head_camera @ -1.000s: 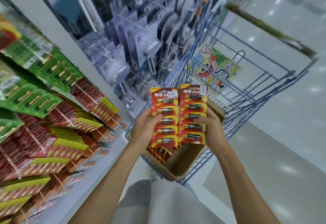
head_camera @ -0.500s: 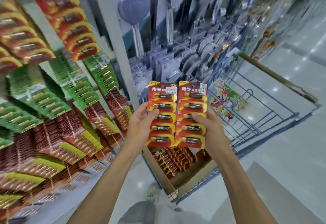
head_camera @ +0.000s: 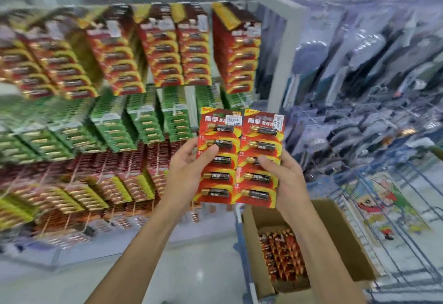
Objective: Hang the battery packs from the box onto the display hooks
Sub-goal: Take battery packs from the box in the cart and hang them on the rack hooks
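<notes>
Fingers (head_camera: 207, 158) clamp two red battery packs held side by side: the left hand (head_camera: 184, 176) pinches the left pack (head_camera: 219, 133) with its thumb across the face, and the right hand (head_camera: 287, 181) grips the right pack (head_camera: 263, 133) the same way. The cards' inner edges touch or slightly overlap. Both are raised before the display (head_camera: 165, 47), just in front of the green rows (head_camera: 143, 121) and below the matching red ones; the hooks themselves are lost in blur. More packs (head_camera: 282, 253) lie in the open box (head_camera: 345, 243), which sits in the cart (head_camera: 239, 222) below. Trouble may lie ahead: with a card in each hand, neither is free to steady a hook, so a hang hole could miss its prong, or a pack could slip and knock hanging stock loose.
</notes>
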The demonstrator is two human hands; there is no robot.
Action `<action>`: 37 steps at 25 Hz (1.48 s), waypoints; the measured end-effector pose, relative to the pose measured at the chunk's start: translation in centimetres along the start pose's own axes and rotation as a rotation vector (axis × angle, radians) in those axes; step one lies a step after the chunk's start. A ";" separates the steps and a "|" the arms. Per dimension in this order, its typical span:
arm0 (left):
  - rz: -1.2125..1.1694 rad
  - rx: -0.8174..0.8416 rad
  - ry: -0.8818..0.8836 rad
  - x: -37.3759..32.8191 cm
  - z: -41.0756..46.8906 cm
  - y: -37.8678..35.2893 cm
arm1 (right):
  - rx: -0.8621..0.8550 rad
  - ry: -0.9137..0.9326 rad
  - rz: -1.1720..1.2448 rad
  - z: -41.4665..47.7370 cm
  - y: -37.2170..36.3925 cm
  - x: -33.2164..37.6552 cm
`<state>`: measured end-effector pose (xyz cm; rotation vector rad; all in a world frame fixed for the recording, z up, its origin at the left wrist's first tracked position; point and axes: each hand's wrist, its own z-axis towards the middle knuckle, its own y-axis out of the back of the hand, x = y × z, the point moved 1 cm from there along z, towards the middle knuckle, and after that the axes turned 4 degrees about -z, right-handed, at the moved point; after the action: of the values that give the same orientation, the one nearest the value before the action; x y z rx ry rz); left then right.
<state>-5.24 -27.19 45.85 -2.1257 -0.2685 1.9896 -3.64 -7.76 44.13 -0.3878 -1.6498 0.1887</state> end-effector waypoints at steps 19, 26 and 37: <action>-0.035 -0.278 -0.187 -14.5 -2.3 33.5 | 0.335 0.055 -0.114 0.1 -35.4 -7.3; -0.081 -0.283 -0.194 -16.5 0.6 39.5 | 0.388 0.058 -0.117 2.5 -42.3 -9.2; -0.009 -0.193 -0.276 -19.4 8.3 37.6 | 0.335 0.224 -0.154 8.6 -42.9 -5.6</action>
<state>-15.41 -68.41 53.35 -1.9427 -0.5345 2.3365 -17.75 -48.66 52.76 -0.0254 -1.3891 0.2899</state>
